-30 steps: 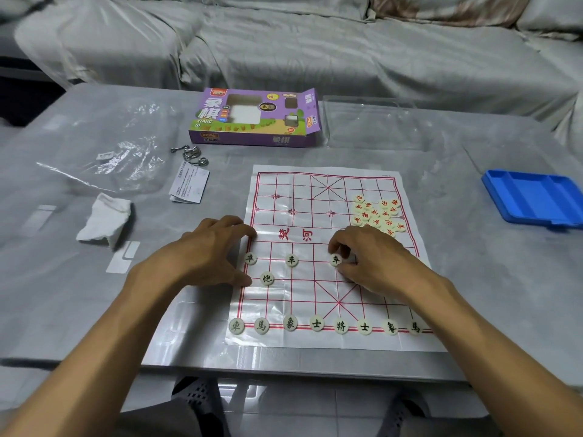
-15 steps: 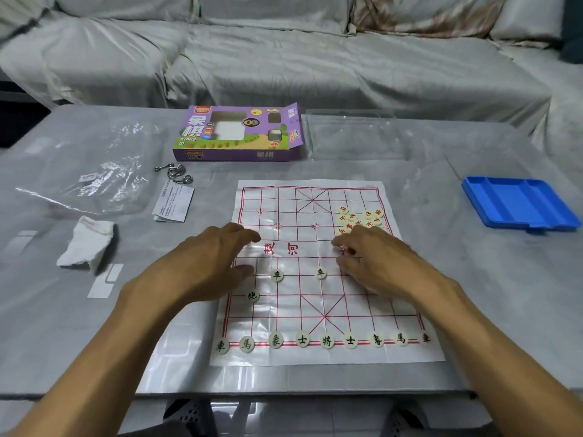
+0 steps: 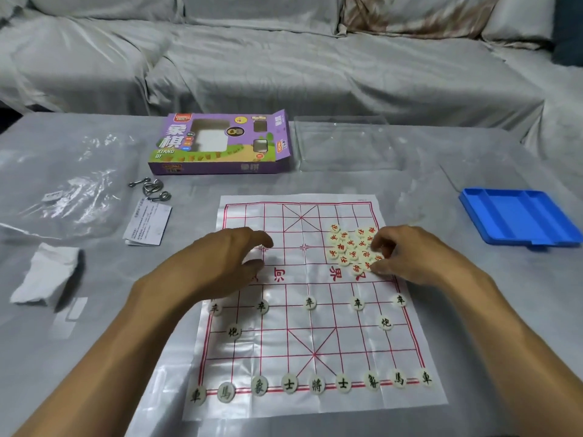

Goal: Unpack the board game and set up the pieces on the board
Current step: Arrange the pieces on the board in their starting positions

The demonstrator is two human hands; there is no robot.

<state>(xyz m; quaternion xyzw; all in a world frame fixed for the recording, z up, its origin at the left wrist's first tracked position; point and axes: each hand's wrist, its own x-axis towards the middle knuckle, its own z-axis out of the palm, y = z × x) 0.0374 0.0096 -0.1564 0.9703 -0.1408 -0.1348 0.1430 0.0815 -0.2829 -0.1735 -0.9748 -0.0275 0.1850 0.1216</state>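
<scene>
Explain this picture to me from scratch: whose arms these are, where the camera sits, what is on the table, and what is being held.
There is no machine here. The camera is worn on a person's head and looks down, so the two bare arms are that person's own.

On the grey table lies a paper board with a red grid. Black-lettered pieces already stand in rows on the near side. The red-lettered pieces sit in a loose pile on the far right part of the board.

The right hand reaches into that pile, fingers curled at its edge; whether it has pinched a piece is not clear. The left hand hovers over the board's left side and holds nothing.

Further back are the purple game box, a clear plastic lid, a blue tray, a leaflet, a metal wire puzzle, plastic wrap and a crumpled white paper.
</scene>
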